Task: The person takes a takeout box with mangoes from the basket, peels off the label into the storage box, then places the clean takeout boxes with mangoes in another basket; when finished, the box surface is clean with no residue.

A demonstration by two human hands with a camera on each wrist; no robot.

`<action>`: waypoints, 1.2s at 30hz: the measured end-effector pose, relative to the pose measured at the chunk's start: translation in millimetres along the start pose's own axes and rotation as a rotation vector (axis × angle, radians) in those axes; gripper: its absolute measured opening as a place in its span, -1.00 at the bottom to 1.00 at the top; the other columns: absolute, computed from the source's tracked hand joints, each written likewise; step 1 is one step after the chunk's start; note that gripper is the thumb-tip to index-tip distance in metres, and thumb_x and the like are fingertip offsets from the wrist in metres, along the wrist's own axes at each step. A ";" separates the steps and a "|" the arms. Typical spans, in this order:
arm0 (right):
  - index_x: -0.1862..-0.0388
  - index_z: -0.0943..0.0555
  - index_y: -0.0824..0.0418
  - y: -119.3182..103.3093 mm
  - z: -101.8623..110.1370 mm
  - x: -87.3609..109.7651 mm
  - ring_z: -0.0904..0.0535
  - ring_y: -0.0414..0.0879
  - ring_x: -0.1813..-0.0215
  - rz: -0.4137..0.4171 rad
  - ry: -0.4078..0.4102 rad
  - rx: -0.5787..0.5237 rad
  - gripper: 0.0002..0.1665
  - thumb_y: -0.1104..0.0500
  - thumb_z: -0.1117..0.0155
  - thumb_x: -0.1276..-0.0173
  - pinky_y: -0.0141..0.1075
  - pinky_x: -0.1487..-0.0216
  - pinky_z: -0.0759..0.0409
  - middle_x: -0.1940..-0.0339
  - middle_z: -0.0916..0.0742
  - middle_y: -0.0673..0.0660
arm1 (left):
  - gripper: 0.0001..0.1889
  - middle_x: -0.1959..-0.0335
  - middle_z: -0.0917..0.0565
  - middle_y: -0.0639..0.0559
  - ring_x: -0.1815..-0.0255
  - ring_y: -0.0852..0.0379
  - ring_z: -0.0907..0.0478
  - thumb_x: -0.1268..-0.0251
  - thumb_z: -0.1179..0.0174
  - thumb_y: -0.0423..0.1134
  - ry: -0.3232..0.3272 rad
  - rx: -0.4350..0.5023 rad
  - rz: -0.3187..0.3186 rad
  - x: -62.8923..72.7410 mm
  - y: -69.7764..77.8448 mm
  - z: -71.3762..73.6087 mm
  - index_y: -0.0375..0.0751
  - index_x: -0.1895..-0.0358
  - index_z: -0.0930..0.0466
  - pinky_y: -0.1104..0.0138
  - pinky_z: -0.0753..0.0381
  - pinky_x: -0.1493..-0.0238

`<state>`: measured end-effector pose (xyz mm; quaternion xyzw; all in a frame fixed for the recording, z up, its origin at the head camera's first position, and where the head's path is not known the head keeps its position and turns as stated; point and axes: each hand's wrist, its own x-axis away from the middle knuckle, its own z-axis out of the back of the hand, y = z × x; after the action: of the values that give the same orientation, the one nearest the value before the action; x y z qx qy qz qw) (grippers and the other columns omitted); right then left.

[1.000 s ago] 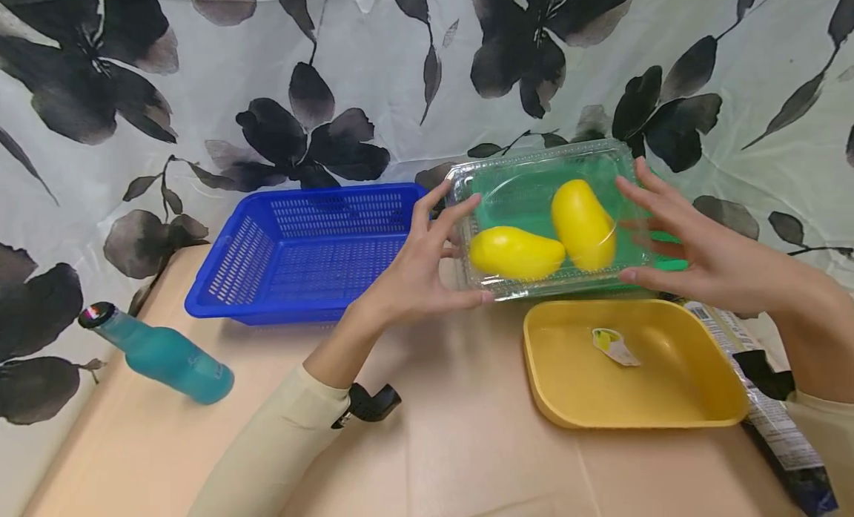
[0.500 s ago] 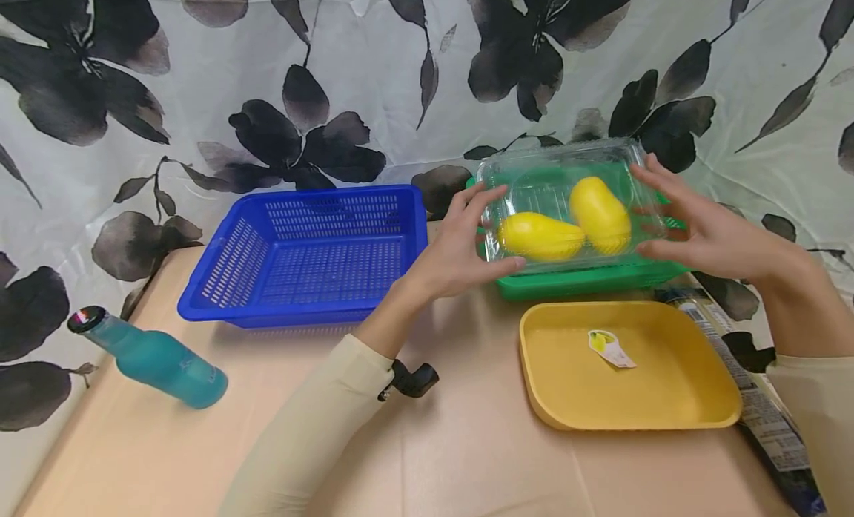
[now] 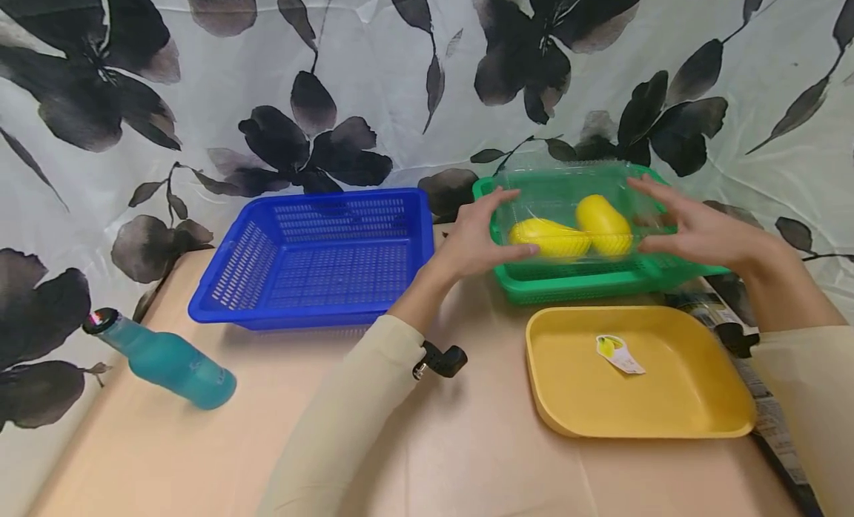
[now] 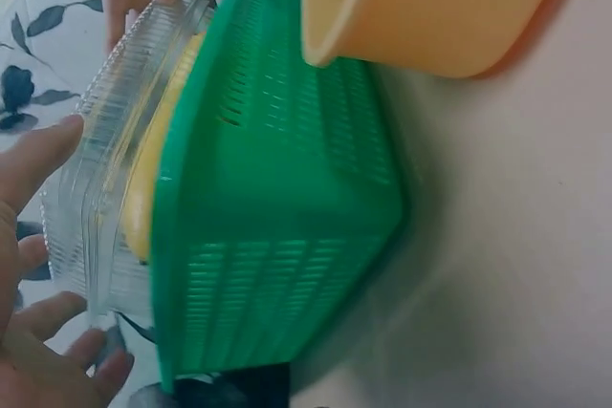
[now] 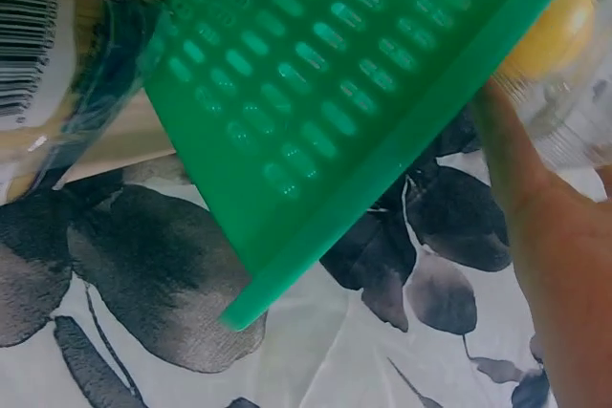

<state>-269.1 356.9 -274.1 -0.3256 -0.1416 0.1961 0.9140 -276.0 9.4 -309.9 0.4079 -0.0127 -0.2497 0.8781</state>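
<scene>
Both hands hold a clear plastic clamshell container by its two ends. Inside it lie two yellow mangoes, one on its side and one leaning away. My left hand grips the left end, thumb at the front and fingers toward the back. At the right end, my right hand grips with its thumb low and its fingers spread behind. The container is at the mouth of a green slotted basket; the left wrist view shows much of the container still above the basket's rim.
A blue slotted basket stands left of the green one. In front is a yellow tray with a small fruit label. A printed plastic package lies beside the tray. A teal bottle stands far left.
Both hands have brought the container with the mangoes to the right and down, from in front of the green basket to its mouth. The tray, blue basket and bottle stay put.
</scene>
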 end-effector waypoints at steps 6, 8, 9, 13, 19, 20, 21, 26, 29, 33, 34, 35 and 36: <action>-0.73 0.32 -0.08 9.4 -0.8 -9.1 -0.15 0.63 -0.49 -0.023 -0.087 -0.007 0.16 0.26 -0.24 -0.50 0.25 -0.15 -0.59 -0.70 0.36 0.21 | -0.09 -0.57 -0.31 0.10 -0.59 -0.05 -0.02 -0.19 -0.42 0.27 -0.029 -0.087 0.072 -2.6 -4.9 -6.8 0.18 -0.59 -0.24 -0.11 -0.22 -0.52; -0.73 0.34 -0.08 11.8 -1.8 -11.0 -0.15 0.63 -0.49 -0.038 -0.107 -0.015 0.15 0.23 -0.22 -0.51 0.35 -0.18 -0.52 -0.69 0.35 0.24 | -0.09 -0.55 -0.33 0.09 -0.61 -0.06 0.01 -0.19 -0.40 0.28 -0.041 -0.099 0.094 -3.3 -5.4 -8.8 0.19 -0.58 -0.24 -0.18 -0.19 -0.52; -0.73 0.35 -0.09 12.7 -2.3 -12.1 -0.14 0.63 -0.50 -0.048 -0.119 -0.023 0.15 0.23 -0.21 -0.52 0.39 -0.20 -0.49 -0.70 0.35 0.24 | -0.09 -0.55 -0.33 0.10 -0.62 -0.06 0.03 -0.19 -0.40 0.29 -0.047 -0.107 0.107 -3.8 -5.4 -9.7 0.21 -0.58 -0.24 -0.21 -0.16 -0.52; -0.72 0.40 -0.08 14.7 -2.8 -15.7 -0.11 0.63 -0.50 -0.102 -0.158 -0.031 0.16 0.21 -0.20 -0.52 0.43 -0.20 -0.43 -0.69 0.34 0.29 | -0.10 -0.55 -0.34 0.13 -0.65 -0.07 0.10 -0.19 -0.36 0.34 -0.082 -0.157 0.140 -7.1 -5.8 -13.0 0.25 -0.58 -0.23 -0.31 -0.04 -0.52; -0.72 0.39 -0.02 16.8 -6.1 -21.3 -0.15 0.63 -0.49 -0.151 -0.193 0.021 0.17 0.17 -0.21 -0.49 0.42 -0.20 -0.43 -0.68 0.28 0.39 | -0.11 -0.57 -0.32 0.16 -0.68 -0.09 0.18 -0.22 -0.32 0.37 -0.138 -0.263 0.183 -10.1 -6.9 -18.2 0.24 -0.59 -0.22 -0.33 0.04 -0.51; -0.73 0.38 0.01 17.6 -7.2 -21.5 -0.18 0.62 -0.48 -0.155 -0.194 0.033 0.16 0.17 -0.21 -0.48 0.42 -0.21 -0.41 -0.68 0.26 0.42 | -0.11 -0.58 -0.31 0.15 -0.67 -0.10 0.19 -0.23 -0.30 0.38 -0.144 -0.287 0.182 -10.5 -6.8 -19.2 0.25 -0.59 -0.22 -0.32 0.03 -0.51; -0.73 0.37 0.04 18.6 -8.2 -21.6 -0.16 0.63 -0.48 -0.156 -0.196 0.038 0.16 0.17 -0.21 -0.49 0.44 -0.22 -0.38 -0.67 0.24 0.44 | -0.12 -0.58 -0.30 0.14 -0.67 -0.12 0.19 -0.24 -0.29 0.38 -0.151 -0.309 0.175 -10.6 -6.6 -20.0 0.24 -0.58 -0.23 -0.32 0.02 -0.50; -0.72 0.34 0.13 21.8 -11.5 -24.3 -0.23 0.62 -0.45 -0.175 -0.206 0.057 0.12 0.18 -0.20 -0.51 0.49 -0.27 -0.31 -0.65 0.17 0.53 | -0.16 -0.62 -0.20 0.03 -0.64 -0.14 0.19 -0.28 -0.18 0.45 -0.183 -0.397 0.142 -12.2 -7.2 -22.9 0.25 -0.57 -0.25 -0.25 -0.09 -0.48; -0.72 0.34 0.12 22.1 -11.9 -25.1 -0.26 0.61 -0.44 -0.179 -0.207 0.065 0.11 0.17 -0.19 -0.52 0.49 -0.26 -0.32 -0.65 0.18 0.51 | -0.20 -0.66 -0.06 -0.01 -0.64 -0.12 0.22 -0.30 -0.17 0.43 -0.186 -0.384 0.142 -12.0 -7.7 -23.3 0.26 -0.56 -0.28 -0.24 -0.07 -0.49; -0.72 0.33 0.13 20.3 -11.1 -24.1 -0.16 0.64 -0.47 -0.173 -0.202 0.075 0.11 0.15 -0.21 -0.52 0.50 -0.26 -0.30 -0.66 0.21 0.49 | -0.25 -0.70 0.11 -0.04 -0.66 -0.12 0.24 -0.33 -0.18 0.40 -0.182 -0.350 0.133 -10.3 -8.9 -22.0 0.27 -0.53 -0.31 -0.30 0.03 -0.52; -0.72 0.32 0.14 19.6 -10.8 -23.5 -0.10 0.64 -0.50 -0.173 -0.202 0.074 0.11 0.15 -0.21 -0.52 0.51 -0.28 -0.27 -0.66 0.22 0.48 | -0.26 -0.70 0.12 -0.03 -0.66 -0.12 0.24 -0.34 -0.18 0.39 -0.182 -0.345 0.127 -9.3 -9.0 -21.3 0.28 -0.53 -0.32 -0.32 0.05 -0.52; -0.72 0.32 0.14 18.9 -10.5 -22.7 -0.04 0.64 -0.51 -0.174 -0.202 0.076 0.11 0.15 -0.22 -0.53 0.52 -0.29 -0.24 -0.66 0.22 0.48 | -0.27 -0.70 0.11 -0.02 -0.66 -0.12 0.23 -0.35 -0.17 0.38 -0.182 -0.338 0.121 -8.3 -9.3 -20.3 0.27 -0.52 -0.32 -0.33 0.08 -0.52; -0.72 0.31 0.14 17.9 -9.9 -21.7 0.01 0.65 -0.53 -0.175 -0.201 0.080 0.11 0.15 -0.22 -0.53 0.53 -0.30 -0.21 -0.66 0.22 0.48 | -0.29 -0.70 0.10 -0.02 -0.66 -0.12 0.23 -0.36 -0.17 0.36 -0.181 -0.333 0.113 -7.2 -9.6 -19.1 0.27 -0.52 -0.33 -0.35 0.09 -0.52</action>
<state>-289.2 354.4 -296.1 -0.2540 -0.2524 0.1526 0.9211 -282.1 21.0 -328.3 0.2315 -0.0731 -0.2344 0.9414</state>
